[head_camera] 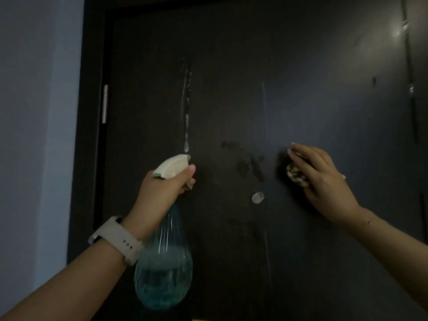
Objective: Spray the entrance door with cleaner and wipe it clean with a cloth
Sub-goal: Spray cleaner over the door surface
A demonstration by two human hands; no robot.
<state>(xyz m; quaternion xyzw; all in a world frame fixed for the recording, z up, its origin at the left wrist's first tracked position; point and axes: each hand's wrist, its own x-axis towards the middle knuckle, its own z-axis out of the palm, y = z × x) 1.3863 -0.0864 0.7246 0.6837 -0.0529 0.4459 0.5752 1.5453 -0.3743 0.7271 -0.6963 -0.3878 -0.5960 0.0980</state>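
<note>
A dark entrance door (289, 66) fills the view. My left hand (159, 193) grips the neck of a clear blue spray bottle (163, 269) with a white trigger head (172, 166), its nozzle close to the door. A wet streak of cleaner (186, 117) runs down the door just above the nozzle. My right hand (322, 179) presses a bunched patterned cloth (295, 174) against the door, fingers curled over it. Dark smudges (250, 165) lie between the two hands.
A small round metal peephole cover (257, 197) sits on the door below the smudges. A metal hinge (105, 104) marks the door's left edge beside the dark frame. A pale wall (34, 112) stands at left. A thin second streak (264, 107) runs down mid-door.
</note>
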